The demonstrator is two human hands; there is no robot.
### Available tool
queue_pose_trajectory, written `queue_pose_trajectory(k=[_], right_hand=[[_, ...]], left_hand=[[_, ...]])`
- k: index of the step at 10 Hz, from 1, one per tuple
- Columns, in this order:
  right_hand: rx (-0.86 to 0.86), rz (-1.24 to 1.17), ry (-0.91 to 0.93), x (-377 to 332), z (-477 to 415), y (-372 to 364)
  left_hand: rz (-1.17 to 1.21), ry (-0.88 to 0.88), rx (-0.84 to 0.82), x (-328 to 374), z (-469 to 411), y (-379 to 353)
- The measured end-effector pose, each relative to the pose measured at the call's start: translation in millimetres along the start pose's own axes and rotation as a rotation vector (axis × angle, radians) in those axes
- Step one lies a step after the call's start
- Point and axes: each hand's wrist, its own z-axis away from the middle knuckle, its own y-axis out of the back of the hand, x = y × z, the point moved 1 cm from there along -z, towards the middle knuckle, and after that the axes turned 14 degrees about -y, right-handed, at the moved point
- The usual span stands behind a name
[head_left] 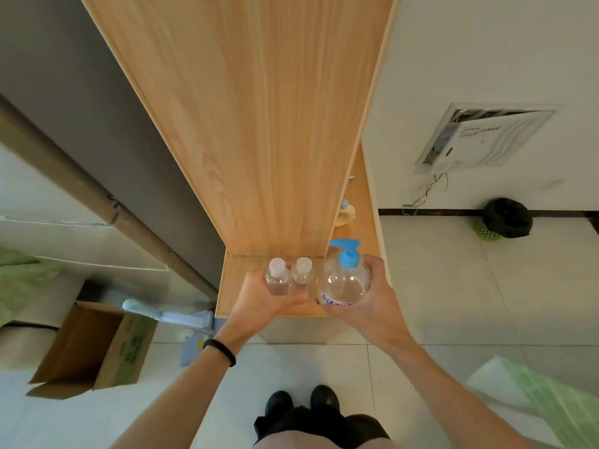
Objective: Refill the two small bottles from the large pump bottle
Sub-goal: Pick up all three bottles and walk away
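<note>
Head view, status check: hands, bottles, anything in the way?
Left hand holds both small bottles, caps on. Right hand grips large pump bottle. Nothing blocking them.

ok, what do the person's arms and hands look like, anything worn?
Both forearms are bare, no sleeves in view. The left hand and right hand wear no gloves. The only thing worn is a thin black band round the left wrist; the right wrist has nothing on it.
</note>
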Motion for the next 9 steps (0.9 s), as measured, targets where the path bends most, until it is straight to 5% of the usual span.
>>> queue_pose_trajectory(k=[6,9], right_hand=[[0.097,0.214,0.032,8.2,-31.4,-4.0],[0.034,0.246,0.038,0.6,-26.0,13.9]], left_hand=[[-0.172,0.091,-0.038,-40.3,-29.4,7.6],[-0.206,-0.098,-0.043,-25.6,-26.0,21.7]])
